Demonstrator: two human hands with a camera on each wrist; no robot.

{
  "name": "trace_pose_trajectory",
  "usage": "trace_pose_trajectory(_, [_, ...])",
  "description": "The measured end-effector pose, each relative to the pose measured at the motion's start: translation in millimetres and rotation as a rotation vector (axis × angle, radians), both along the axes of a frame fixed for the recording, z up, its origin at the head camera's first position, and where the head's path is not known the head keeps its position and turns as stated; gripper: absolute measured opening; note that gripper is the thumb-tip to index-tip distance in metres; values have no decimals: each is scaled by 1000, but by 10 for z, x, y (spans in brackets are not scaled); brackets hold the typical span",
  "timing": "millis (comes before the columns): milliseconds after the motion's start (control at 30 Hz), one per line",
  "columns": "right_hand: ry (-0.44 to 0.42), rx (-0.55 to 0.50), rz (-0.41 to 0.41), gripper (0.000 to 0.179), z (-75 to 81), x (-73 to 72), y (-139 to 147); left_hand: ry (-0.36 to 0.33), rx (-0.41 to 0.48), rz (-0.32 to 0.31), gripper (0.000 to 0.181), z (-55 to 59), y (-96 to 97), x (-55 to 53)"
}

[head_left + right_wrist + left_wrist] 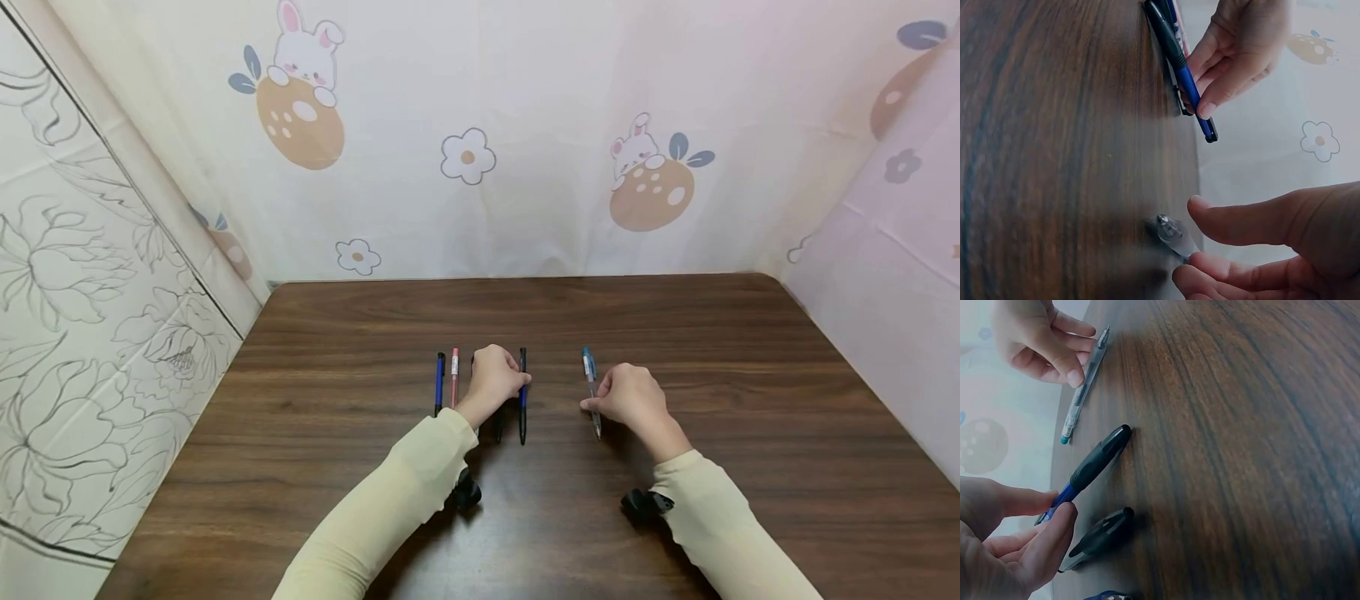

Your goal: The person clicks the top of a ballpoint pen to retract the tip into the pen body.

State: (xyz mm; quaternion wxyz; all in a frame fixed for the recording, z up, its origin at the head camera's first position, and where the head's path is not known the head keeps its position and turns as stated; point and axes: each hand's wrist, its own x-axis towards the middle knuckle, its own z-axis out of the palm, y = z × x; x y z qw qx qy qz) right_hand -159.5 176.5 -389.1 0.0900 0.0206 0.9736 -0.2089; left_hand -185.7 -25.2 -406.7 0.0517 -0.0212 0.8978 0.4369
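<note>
My left hand (492, 379) pinches a blue and black pen (522, 408) between thumb and fingertips. The pen's black end points toward me, as the left wrist view also shows. To the right, my right hand (630, 396) is at a clear pen with a teal end (590, 371). In the right wrist view, the right thumb stands apart from the fingers, and the clear pen's tip (1169, 230) shows in the gap. Beside the left hand, a dark-ended pen (1104, 536) lies partly hidden by it.
Left of my left hand, a blue pen with a black cap (439, 383) and a red pen (454, 375) lie side by side on the brown wooden table (337, 333). My left wrist partly covers this row. A patterned curtain (525, 208) hangs behind the table.
</note>
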Motion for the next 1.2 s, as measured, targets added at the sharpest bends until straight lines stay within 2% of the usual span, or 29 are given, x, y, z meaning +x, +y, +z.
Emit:
trace_pose_trajectory(133, [-43, 10, -19, 34, -6, -25, -32, 29, -54, -7, 19, 0, 14, 8])
trace_pose_trajectory(367, [-99, 43, -32, 36, -36, -52, -44, 110, -183, -55, 50, -13, 41, 4])
trace_pose_trajectory(733, [-119, -12, 1, 28, -31, -29, -15, 117, -197, -69, 51, -9, 45, 5])
trace_pose_trajectory(867, [-114, -67, 28, 27, -57, -34, 10, 122, -193, -67, 50, -10, 36, 18])
trace_pose_trajectory(1000, [-112, -142, 42, 26, -88, -63, 23, 151, -187, -63, 38, 1, 23, 32])
trace_pose_trajectory(1100, [-147, -256, 31, 22, -112, -94, 17, 160, -186, -57, 26, 25, 9, 46])
trace_pose_trajectory(1200, [-224, -411, 5, 20, -134, -125, 7, 156, -197, -53, 18, 53, -6, 56])
